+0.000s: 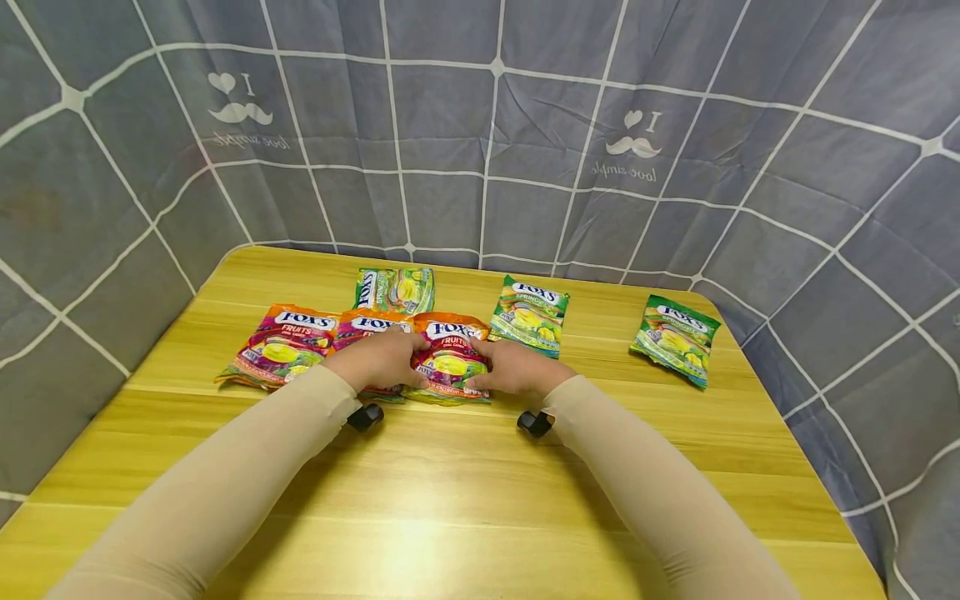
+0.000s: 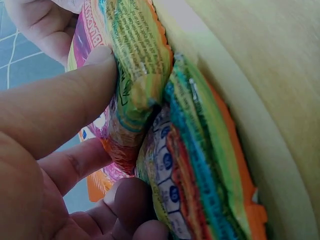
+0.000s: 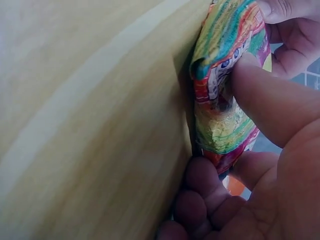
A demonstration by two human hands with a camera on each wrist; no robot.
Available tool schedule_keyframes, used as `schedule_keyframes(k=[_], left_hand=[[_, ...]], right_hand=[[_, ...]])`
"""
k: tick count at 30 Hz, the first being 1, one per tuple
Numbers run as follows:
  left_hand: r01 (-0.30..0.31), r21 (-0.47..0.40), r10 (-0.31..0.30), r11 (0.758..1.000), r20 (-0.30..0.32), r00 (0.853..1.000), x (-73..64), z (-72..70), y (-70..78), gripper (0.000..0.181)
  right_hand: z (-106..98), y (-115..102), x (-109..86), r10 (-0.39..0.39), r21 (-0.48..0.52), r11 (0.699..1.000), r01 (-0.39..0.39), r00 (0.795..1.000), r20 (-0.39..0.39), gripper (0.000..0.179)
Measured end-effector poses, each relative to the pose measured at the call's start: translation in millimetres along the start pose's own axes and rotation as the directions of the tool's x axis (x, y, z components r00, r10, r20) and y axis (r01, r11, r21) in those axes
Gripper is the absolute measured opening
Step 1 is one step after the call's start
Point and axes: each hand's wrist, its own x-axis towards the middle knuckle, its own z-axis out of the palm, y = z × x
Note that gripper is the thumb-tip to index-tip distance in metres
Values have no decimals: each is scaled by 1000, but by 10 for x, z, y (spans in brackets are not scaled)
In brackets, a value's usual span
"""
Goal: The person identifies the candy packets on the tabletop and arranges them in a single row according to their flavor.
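Both hands hold one orange-and-purple Fox's Fruits candy bag (image 1: 450, 360) at its two sides, low over the table. My left hand (image 1: 378, 358) pinches its left edge, thumb on the printed front in the left wrist view. On the opposite edge my right hand (image 1: 517, 368) grips the bag (image 3: 225, 122) with thumb and fingers. A second Fruits candy bag (image 1: 365, 323) lies right beside it, partly hidden under the left hand. Further left is a third Fruits candy bag (image 1: 281, 348), lying flat with its front up.
Behind the hands lie two green Springtime candy bags, one turned sideways (image 1: 395, 289) and one upright-facing (image 1: 529, 315). Another green candy bag (image 1: 677, 339) sits near the right edge of the wooden table (image 1: 450, 517). A grey gridded curtain (image 1: 450, 125) hangs around the table's back and sides.
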Motion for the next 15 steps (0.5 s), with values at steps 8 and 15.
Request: schedule_keyframes(k=[8,15], left_hand=[[22,-8,-22,1000,0,1000,23,17,-5,73],[13,-10,-13,1000,-7,1000,36,16,2,73]], right_hand=[[15,18,-3,9,39,999,-9,1000,2,84],[10,25,-5,1,40,999,-1,1000,3,83]])
